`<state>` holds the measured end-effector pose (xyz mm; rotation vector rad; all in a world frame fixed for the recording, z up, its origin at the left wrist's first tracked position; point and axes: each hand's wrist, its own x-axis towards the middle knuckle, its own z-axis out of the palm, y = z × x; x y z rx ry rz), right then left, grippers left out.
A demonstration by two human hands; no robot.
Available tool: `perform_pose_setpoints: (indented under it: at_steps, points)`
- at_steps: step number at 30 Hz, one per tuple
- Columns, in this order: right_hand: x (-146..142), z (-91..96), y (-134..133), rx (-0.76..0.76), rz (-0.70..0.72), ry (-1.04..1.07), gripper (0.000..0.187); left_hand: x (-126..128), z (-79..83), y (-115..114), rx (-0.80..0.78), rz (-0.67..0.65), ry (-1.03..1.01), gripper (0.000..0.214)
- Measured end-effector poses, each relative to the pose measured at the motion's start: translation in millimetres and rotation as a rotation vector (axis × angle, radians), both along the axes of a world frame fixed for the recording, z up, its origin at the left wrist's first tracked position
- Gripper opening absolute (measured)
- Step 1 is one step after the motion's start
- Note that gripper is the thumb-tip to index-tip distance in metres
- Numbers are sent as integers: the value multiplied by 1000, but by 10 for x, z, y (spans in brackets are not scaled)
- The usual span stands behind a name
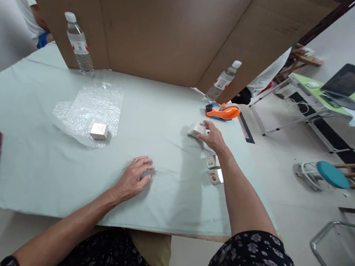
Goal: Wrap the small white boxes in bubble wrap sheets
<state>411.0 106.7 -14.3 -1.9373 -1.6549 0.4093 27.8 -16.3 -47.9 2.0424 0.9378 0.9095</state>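
Left hand (133, 180) palm down, fingers spread flat; right hand (214, 138) stretched forward, fingers seemingly pinched.

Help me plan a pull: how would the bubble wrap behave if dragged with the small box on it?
The bubble wrap looks thin and crinkled, so probably floppy and light; it would likely bunch rather than slide flat. The small box resting on it might ride along or tip.

No legible text on anything
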Motion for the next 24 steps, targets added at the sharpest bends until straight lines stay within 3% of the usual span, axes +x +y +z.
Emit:
perform_pose_setpoints:
  at_steps: [5,12,24]
  points:
    - [32,38,-5,-36,32,-21,82,14,-23,1,48,19,19,26]
    - [15,165,-3,-39,129,-73,46,23,-36,20,58,36,22,25]
    - [187,305,150,-116,275,-132,45,41,-52,-10,110,50,-3,24]
